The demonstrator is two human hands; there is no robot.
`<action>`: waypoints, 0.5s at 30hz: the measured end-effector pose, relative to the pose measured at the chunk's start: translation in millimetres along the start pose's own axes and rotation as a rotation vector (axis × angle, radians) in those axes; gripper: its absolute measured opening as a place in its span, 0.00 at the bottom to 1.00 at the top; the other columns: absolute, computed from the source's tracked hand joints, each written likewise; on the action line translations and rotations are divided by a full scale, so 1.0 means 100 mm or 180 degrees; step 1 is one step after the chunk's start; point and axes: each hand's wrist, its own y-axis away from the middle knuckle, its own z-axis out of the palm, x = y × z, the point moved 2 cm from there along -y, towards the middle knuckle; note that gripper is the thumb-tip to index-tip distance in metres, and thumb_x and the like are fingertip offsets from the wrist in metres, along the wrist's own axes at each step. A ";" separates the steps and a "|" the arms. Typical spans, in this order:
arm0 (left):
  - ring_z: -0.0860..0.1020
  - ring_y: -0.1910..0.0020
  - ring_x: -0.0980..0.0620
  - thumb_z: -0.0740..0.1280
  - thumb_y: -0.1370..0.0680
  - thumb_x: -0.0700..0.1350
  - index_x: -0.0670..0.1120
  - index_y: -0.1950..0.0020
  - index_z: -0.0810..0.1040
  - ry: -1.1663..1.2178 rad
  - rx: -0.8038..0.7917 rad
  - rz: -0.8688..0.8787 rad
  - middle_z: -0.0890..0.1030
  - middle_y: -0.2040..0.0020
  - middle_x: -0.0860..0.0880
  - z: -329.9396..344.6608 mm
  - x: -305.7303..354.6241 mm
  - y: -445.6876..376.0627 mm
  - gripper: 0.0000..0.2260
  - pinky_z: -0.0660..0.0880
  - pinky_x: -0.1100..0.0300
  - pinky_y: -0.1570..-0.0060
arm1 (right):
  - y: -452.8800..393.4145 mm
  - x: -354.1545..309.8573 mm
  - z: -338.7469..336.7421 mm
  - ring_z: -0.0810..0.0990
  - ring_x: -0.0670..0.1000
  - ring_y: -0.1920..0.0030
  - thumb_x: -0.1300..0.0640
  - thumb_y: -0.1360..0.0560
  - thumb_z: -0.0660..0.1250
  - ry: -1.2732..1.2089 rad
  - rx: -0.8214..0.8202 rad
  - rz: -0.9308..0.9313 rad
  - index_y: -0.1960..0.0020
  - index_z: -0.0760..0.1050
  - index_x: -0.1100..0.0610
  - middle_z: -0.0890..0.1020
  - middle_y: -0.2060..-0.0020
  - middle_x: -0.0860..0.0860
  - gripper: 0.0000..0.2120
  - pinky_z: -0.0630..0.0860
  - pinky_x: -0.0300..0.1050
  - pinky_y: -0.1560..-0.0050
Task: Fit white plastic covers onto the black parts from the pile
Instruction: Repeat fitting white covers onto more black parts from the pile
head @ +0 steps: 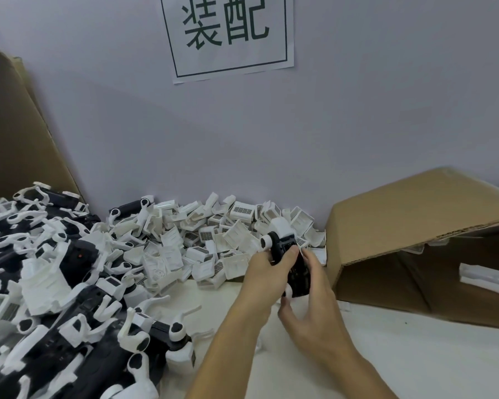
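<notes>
A: Where is the black part (296, 269) held?

B: Above the table, just before the heap of white covers (213, 240); it is gripped by the left hand (264, 272), thumb curled over its top, and pinched from the other side by the right hand (308, 300).

A: How is it judged to handle?

B: Light and rigid, with thin white arms likely to snap. The black body is best gripped by its long sides, the arms left free.
</notes>
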 end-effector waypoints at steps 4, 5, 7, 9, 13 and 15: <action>0.86 0.52 0.51 0.72 0.22 0.45 0.46 0.47 0.84 0.0805 0.0025 -0.0112 0.87 0.52 0.45 0.00 -0.05 -0.01 0.06 0.81 0.59 0.57 | -0.04 0.06 0.01 0.69 0.44 0.29 0.43 0.27 0.71 0.0120 0.0086 0.0519 0.22 0.58 0.48 0.70 0.30 0.44 0.39 0.71 0.47 0.31; 0.86 0.54 0.52 0.73 0.23 0.43 0.45 0.48 0.84 0.0847 0.0011 -0.0105 0.87 0.53 0.45 0.00 -0.05 0.00 0.06 0.80 0.62 0.61 | -0.06 0.07 0.01 0.73 0.43 0.33 0.42 0.28 0.72 0.0104 0.0108 0.0577 0.24 0.63 0.47 0.75 0.34 0.43 0.36 0.76 0.48 0.35; 0.86 0.56 0.54 0.74 0.25 0.42 0.44 0.49 0.85 0.0844 -0.0002 -0.0056 0.87 0.55 0.46 0.00 -0.06 0.01 0.06 0.78 0.66 0.63 | -0.08 0.04 0.00 0.79 0.40 0.43 0.39 0.32 0.71 0.0008 0.0185 0.0571 0.32 0.71 0.43 0.80 0.44 0.40 0.30 0.80 0.42 0.45; 0.86 0.57 0.55 0.74 0.24 0.41 0.43 0.50 0.85 0.0905 -0.0069 0.0004 0.87 0.57 0.47 0.03 -0.06 0.03 0.04 0.78 0.68 0.63 | -0.08 0.03 -0.01 0.80 0.39 0.47 0.39 0.34 0.71 -0.0034 0.0309 0.0546 0.37 0.73 0.41 0.82 0.49 0.40 0.26 0.79 0.35 0.52; 0.85 0.54 0.55 0.74 0.24 0.44 0.47 0.52 0.85 0.0629 -0.0079 0.0069 0.87 0.56 0.49 0.06 -0.08 0.02 0.03 0.79 0.65 0.57 | -0.08 0.04 -0.05 0.81 0.40 0.56 0.48 0.33 0.77 0.0317 0.0439 0.0452 0.45 0.77 0.47 0.82 0.58 0.41 0.18 0.75 0.30 0.59; 0.85 0.54 0.57 0.74 0.24 0.45 0.48 0.53 0.85 0.0502 -0.0072 0.0085 0.87 0.57 0.50 0.05 -0.08 0.00 0.02 0.78 0.66 0.56 | -0.09 0.04 -0.07 0.80 0.41 0.59 0.51 0.33 0.79 0.0483 0.0491 0.0385 0.49 0.77 0.48 0.82 0.62 0.42 0.16 0.73 0.30 0.61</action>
